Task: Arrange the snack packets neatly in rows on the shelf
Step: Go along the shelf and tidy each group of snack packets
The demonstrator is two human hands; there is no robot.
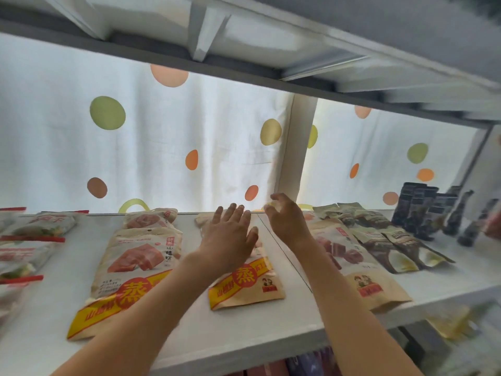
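The left hand point(230, 234) lies flat, fingers straight and slightly spread, palm down on the upper part of a tan paper snack packet with a yellow and red band point(245, 283) in the middle of the white shelf board point(244, 340). The packet lies flat, its long axis running from the shelf's front edge toward the back, the banded bottom end nearest the person and skewed a little to the right.

The right hand point(284, 218) is raised just beside the left one, near the back of the shelf, its fingers curled and pinching the pale top edge of a packet point(271, 206); which packet that edge belongs to is unclear.

A matching tan packet with a pink food picture point(130, 270) lies to the left, also lengthwise front to back, tilted leftward at its near end. Another tan packet showing dark red cubes point(360, 270) lies to the right, partly under the right forearm. Behind hangs a white curtain with coloured dots point(135, 147).
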